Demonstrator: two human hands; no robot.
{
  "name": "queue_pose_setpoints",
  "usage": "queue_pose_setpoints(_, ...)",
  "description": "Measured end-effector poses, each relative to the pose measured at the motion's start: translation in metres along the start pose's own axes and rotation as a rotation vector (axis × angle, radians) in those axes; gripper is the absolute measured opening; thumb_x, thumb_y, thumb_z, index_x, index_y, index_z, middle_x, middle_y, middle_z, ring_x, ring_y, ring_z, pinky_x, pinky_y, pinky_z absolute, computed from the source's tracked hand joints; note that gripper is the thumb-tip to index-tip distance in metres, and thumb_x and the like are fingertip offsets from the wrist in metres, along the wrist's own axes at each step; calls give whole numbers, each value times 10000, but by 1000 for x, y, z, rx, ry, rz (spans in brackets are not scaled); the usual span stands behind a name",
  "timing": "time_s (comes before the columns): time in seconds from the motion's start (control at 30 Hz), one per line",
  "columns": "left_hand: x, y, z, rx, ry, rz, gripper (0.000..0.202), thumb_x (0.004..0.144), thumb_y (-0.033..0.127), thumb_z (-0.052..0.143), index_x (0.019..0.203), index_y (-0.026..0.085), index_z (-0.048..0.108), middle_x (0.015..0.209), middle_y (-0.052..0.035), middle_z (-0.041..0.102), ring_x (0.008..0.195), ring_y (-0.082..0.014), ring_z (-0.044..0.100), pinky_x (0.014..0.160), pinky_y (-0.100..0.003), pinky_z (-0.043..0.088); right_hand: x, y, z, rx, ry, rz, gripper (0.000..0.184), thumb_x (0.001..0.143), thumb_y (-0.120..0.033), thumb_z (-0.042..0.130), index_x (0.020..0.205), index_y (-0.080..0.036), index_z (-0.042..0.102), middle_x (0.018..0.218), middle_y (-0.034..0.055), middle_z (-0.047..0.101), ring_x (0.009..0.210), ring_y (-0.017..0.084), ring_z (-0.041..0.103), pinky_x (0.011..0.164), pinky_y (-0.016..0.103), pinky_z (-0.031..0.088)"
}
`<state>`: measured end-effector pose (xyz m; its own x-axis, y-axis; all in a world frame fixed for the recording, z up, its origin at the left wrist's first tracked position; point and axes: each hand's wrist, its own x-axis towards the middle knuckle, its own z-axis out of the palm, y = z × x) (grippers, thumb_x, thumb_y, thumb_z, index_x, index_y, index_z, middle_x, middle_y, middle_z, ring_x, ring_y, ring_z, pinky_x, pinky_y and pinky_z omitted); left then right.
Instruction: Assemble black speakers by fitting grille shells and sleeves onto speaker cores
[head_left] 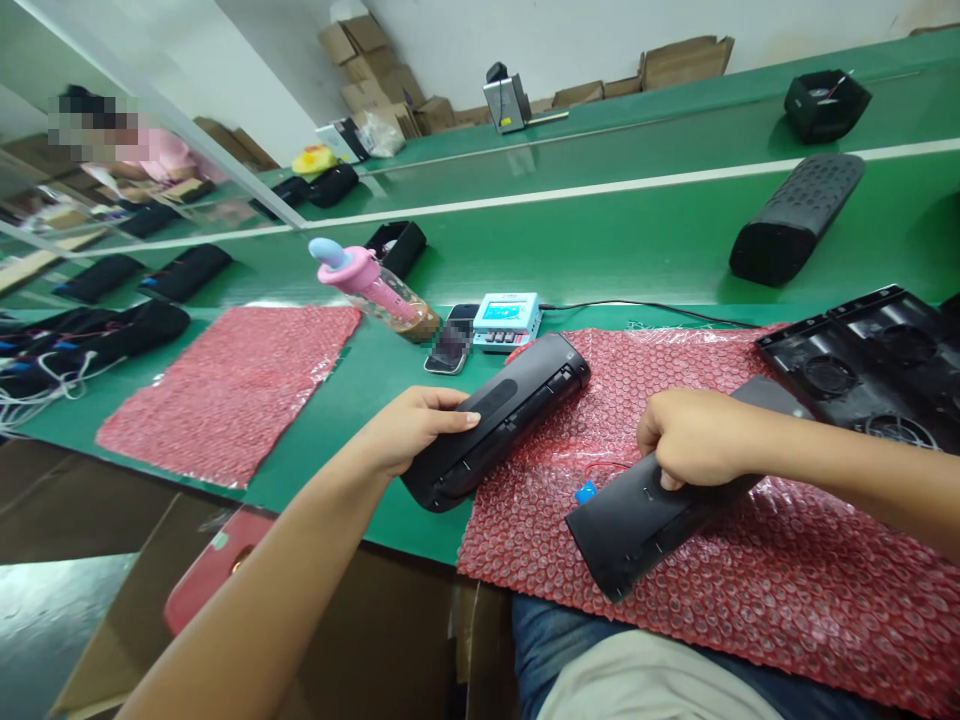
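Green bench (637,240), left bubble-wrap sheet (232,390), right bubble-wrap sheet (750,600), pink bottle (379,290), phone (450,345), small meter (508,320), black speaker (795,215)

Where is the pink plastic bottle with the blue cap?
Head view, left of centre: the pink bottle sits on the green bench, beside the dark smartphone, beyond the left hand on a black plastic speaker.

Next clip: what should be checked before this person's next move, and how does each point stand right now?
1. Left hand grips the black housing: ok.
2. Right hand closed on the black panel: ok.
3. Both parts fully on the red bubble wrap: not ok, the housing's near end lies past its edge.
4. Blue connector free of the panel: cannot tell, it sits right at the panel's edge.
5. Phone and bottle apart from both hands: ok.
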<state>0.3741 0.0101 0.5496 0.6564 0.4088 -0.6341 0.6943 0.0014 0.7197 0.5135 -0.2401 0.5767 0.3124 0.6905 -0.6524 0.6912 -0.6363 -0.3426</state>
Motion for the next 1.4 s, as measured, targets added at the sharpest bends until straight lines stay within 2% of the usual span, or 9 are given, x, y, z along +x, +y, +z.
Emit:
queue_pose_setpoints(0.23, -1, 1, 1, -10, -5, -7, 427, 421, 339, 812, 778, 139, 689, 665, -45, 698, 574, -217, 647, 561, -315, 515, -2, -1, 0, 5, 18, -9, 273, 549, -167, 571, 763, -173, 740, 646, 58, 670, 620, 192, 581, 481, 260, 301)
queue_pose_setpoints(0.57, -2, 0, 2, 16, 15, 17, 419, 425, 343, 796, 776, 138, 692, 683, -52, 706, 568, -212, 644, 550, -309, 513, -1, 0, 0, -13, 14, -11, 305, 554, -184, 576, 807, -174, 745, 692, 69, 687, 653, 209, 594, 492, 262, 301)
queue_pose_setpoints(0.83, -1, 1, 3, 0, 1, -3, 422, 408, 333, 806, 765, 139, 693, 649, -43, 696, 571, -220, 650, 545, -307, 518, -1, -1, -1, -12, -13, -13, 284, 587, -180, 596, 832, -164, 739, 709, 67, 694, 659, 205, 606, 502, 256, 307)
queue_pose_setpoints(1.07, -1, 1, 2, 8, -14, -1, 404, 422, 338, 805, 757, 138, 699, 648, -51, 695, 562, -222, 647, 534, -306, 511, -1, -1, -2, -29, -27, -10, 297, 628, -192, 598, 887, -158, 739, 765, 82, 704, 706, 212, 617, 570, 254, 354)
queue_pose_setpoints(1.4, -3, 4, 3, 7, -2, -5, 403, 419, 336, 807, 749, 134, 693, 663, -60, 703, 560, -221, 650, 528, -301, 514, 0, -2, -1, -37, -29, -31, 238, 641, -184, 618, 847, -153, 732, 712, 65, 687, 666, 200, 610, 563, 251, 347)
